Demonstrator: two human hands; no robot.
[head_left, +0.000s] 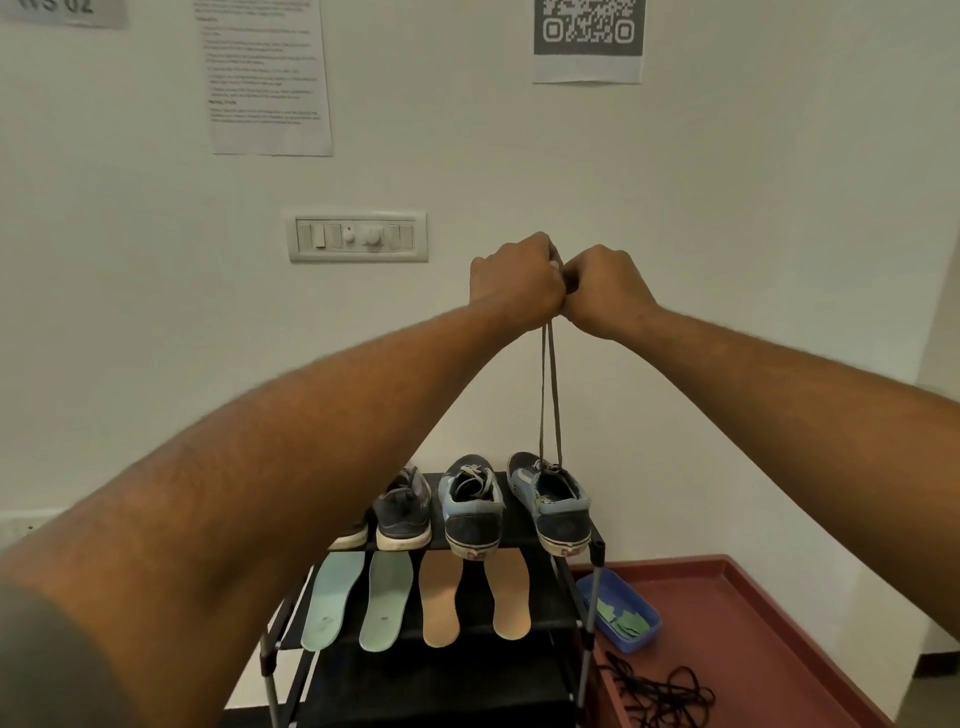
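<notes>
My left hand (514, 275) and my right hand (605, 286) are raised side by side in front of the wall, both fisted around the ends of a grey shoelace (549, 395). The two lace strands run straight down to a blue sneaker (550, 501) at the right end of the black shoe rack's (597, 551) top shelf. A matching blue sneaker (470, 504) stands left of it, and a dark grey sneaker (402, 512) further left. My left forearm hides part of another shoe.
On the shelf below lie two pale green insoles (358, 597) and two tan insoles (475, 597). A red tray (743, 623) at the right holds a blue bin (621, 610) and loose black laces (660, 693). A switch panel (358, 236) and papers hang on the wall.
</notes>
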